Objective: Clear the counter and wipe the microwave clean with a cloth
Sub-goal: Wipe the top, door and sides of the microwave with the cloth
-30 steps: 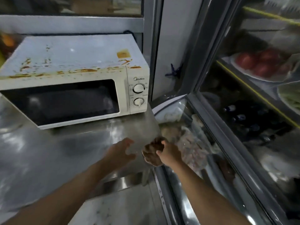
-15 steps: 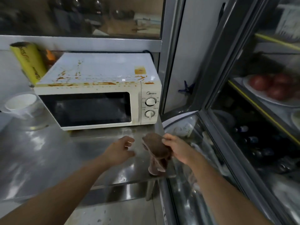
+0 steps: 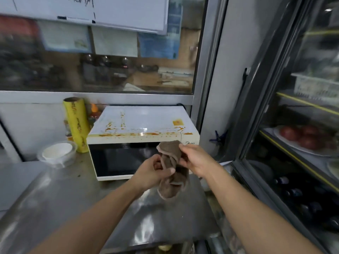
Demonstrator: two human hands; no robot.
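Observation:
A white microwave (image 3: 139, 123) with orange-brown stains along its top front edge stands at the back of the steel counter (image 3: 60, 198). In front of its dark door I hold a brown cloth (image 3: 173, 173) with both hands above the counter. My left hand (image 3: 152, 174) grips the cloth's middle from the left. My right hand (image 3: 197, 159) pinches its upper part from the right. The cloth's lower end hangs loose.
A yellow roll of wrap (image 3: 76, 123) stands left of the microwave, beside a clear tub holding a white bowl (image 3: 56, 153). An orange-capped bottle (image 3: 94, 111) is behind them. A glass-door fridge (image 3: 297, 143) with red produce on a plate fills the right side.
The right hand lifted the cloth from the counter's right edge up before the microwave door. The left hand, open before, now grips the cloth. The camera tilted upward.

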